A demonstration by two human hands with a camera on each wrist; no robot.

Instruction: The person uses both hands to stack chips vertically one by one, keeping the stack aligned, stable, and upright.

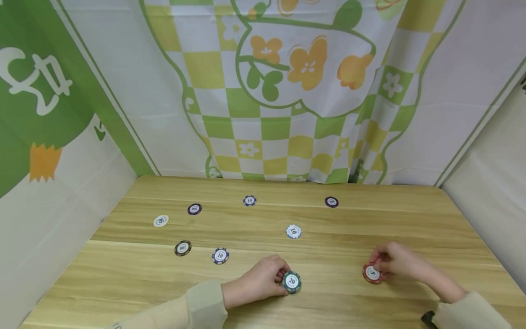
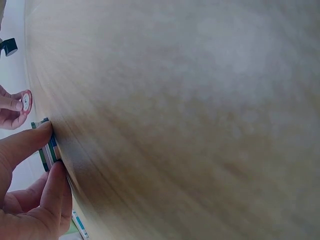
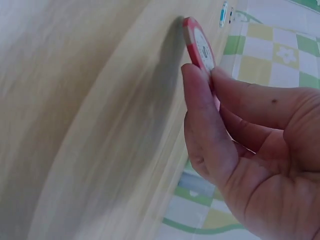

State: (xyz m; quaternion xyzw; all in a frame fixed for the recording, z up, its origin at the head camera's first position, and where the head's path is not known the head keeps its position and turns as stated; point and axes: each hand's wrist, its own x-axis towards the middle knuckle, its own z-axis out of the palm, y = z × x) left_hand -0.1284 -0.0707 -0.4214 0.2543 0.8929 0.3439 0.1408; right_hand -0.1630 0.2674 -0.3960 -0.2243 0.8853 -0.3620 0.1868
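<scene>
In the head view my left hand pinches the edges of a short stack of poker chips, a green "20" chip on top. The left wrist view shows the stack's layered edges between thumb and fingers, low at the tabletop. My right hand is to the right of it and pinches a red "5" poker chip between thumb and fingertips. The right wrist view shows that red chip tilted and raised off the wood, its shadow beside it.
On the wooden table, single chips lie flat and spread out: a light blue-edged "10", blue "10" chips, a black "100", a pale yellow-edged chip and dark purple chips. Patterned curtains hang behind.
</scene>
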